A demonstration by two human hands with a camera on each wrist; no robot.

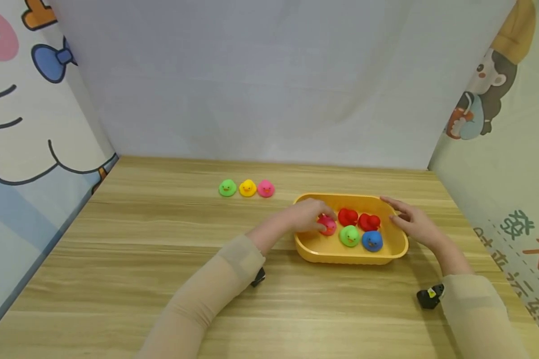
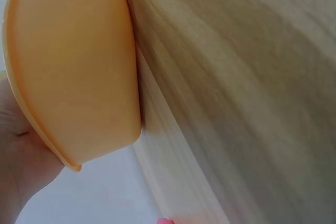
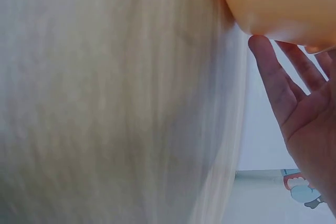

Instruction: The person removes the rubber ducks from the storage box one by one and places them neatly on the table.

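Note:
A yellow-orange plastic basin [image 1: 312, 257] stands on the table at right of centre. My left hand [image 1: 309, 214] reaches over its left rim and pinches a pink rubber duck [image 1: 328, 227] between thumb and fingers. Beside that duck in the basin are two red ducks [image 1: 348, 217], a green duck [image 1: 349, 236] and a blue duck [image 1: 372, 241]. At the basin's right end, my right hand [image 1: 413, 224] rests on the rim. Its fingers [image 3: 270, 66] are spread and fairly straight, with fingertips against the outer wall in the right wrist view.
Behind and left of the basin, a green duck [image 1: 227, 188], a yellow duck [image 1: 247, 188] and a pink duck [image 1: 266, 188] sit in a row on the wooden table [image 1: 139, 239]. A pale backdrop [image 1: 269, 89] closes off the far edge, with printed panels [image 1: 507, 164] at both sides.

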